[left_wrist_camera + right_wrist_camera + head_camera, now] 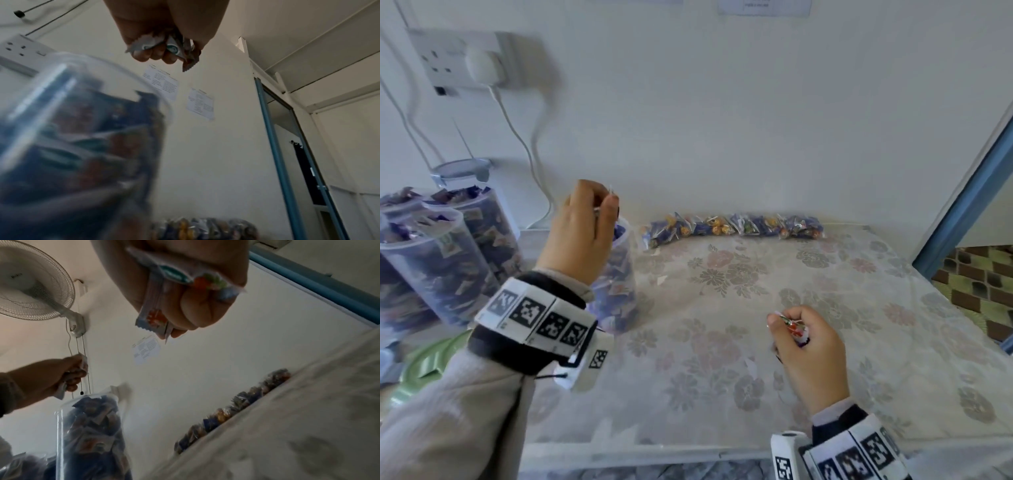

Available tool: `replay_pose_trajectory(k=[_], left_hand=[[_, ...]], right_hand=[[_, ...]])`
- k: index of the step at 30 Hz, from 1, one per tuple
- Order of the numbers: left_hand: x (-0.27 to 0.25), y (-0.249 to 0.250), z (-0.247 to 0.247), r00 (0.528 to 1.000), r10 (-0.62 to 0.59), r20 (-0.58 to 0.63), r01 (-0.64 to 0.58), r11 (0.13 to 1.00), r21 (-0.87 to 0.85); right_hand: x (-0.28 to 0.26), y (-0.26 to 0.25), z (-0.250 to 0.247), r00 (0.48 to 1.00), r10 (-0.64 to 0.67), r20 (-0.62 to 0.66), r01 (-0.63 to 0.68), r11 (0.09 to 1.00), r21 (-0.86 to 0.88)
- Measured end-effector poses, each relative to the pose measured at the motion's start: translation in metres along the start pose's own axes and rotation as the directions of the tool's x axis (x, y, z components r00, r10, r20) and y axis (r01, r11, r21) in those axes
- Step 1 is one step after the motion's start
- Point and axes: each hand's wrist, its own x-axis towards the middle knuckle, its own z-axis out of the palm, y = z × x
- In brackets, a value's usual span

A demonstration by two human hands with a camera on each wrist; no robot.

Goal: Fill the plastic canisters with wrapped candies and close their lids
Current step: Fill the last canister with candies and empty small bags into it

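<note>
At left of centre in the head view, the left hand (582, 233) gripped a few silvery wrapped candies (152, 44) above the open clear plastic canister (616, 274), nearly full of blue-wrapped candies, standing on the floral-covered bench (756, 342). Lower right, the right hand (811, 346) clutched white, red-printed candy sachets (154, 311). Three more filled canisters (441, 253) stood at the left edge.

Open canister (616, 274) near the bed's (756, 359) left edge; more canisters (441, 260) left of it; candy bags (732, 225) along the back edge, against the wall (722, 120).
</note>
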Motion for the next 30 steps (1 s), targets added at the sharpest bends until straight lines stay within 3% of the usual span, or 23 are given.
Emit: replay_pose_trajectory(k=[3, 9, 12, 16, 22, 27, 30], left_hand=[[0.019, -0.032, -0.004, 0.998, 0.016, 0.066, -0.016, 1.000, 0.003], [0.010, -0.065, -0.004, 0.977, 0.005, 0.214, -0.018, 0.998, 0.057], [0.010, -0.078, -0.003, 0.958, 0.051, 0.283, -0.053, 0.999, 0.002], [0.007, -0.085, -0.006, 0.953, 0.109, 0.281, -0.102, 0.994, -0.039], [-0.008, -0.101, -0.013, 0.960, -0.018, 0.280, 0.095, 0.959, -0.267], [-0.016, -0.109, -0.015, 0.879, -0.131, 0.459, 0.348, 0.835, -0.427], [-0.018, -0.114, -0.015, 0.842, -0.128, 0.524, 0.404, 0.794, -0.455]], right_hand=[[0.005, -0.018, 0.018, 1.000, -0.028, -0.011, 0.028, 0.999, 0.021], [0.021, -0.042, 0.062, 0.999, -0.040, -0.018, 0.042, 0.996, 0.083], [0.031, -0.054, 0.088, 0.998, -0.058, -0.010, 0.059, 0.994, 0.093], [0.049, -0.082, 0.122, 0.995, -0.094, 0.040, 0.088, 0.987, 0.137], [0.089, -0.138, 0.172, 0.993, -0.108, 0.037, 0.094, 0.957, 0.276], [0.105, -0.162, 0.217, 0.990, -0.120, 0.073, 0.088, 0.936, 0.341], [0.101, -0.163, 0.231, 0.977, -0.178, 0.117, 0.141, 0.951, 0.274]])
